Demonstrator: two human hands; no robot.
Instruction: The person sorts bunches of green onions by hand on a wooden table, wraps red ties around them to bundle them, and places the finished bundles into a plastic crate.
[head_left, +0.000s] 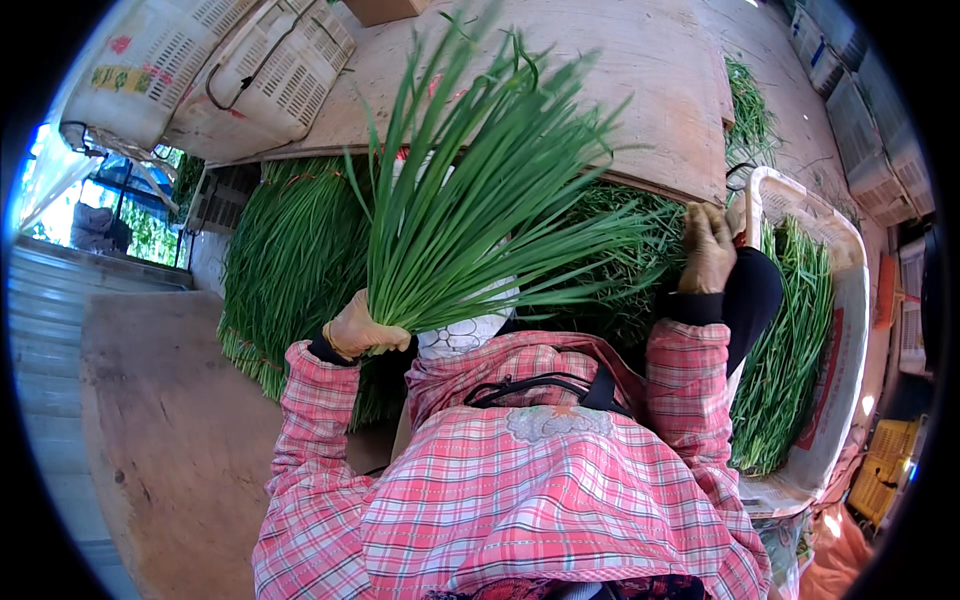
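In my gloved left hand (365, 328) is a fanned bunch of green chives (470, 220), gripped near the base of the stalks. The leaf tips spread up and to the right, over the wooden board, and blur at the far end. My gloved right hand (708, 252) is raised beside the board's near right corner, fingers loosely bent and a little apart, with nothing visible in them. Loose chives (640, 235) lie in a heap between my hands, partly under the board's edge. Tied bundles of chives (295, 230) are stacked beyond my left hand.
A white plastic crate (850, 350) holding chives stands at my right side. The wooden board (650, 100) stretches ahead, with white crates (265, 85) at its far left. A brown wooden panel (170, 430) lies at left. A yellow crate (885, 460) sits at far right.
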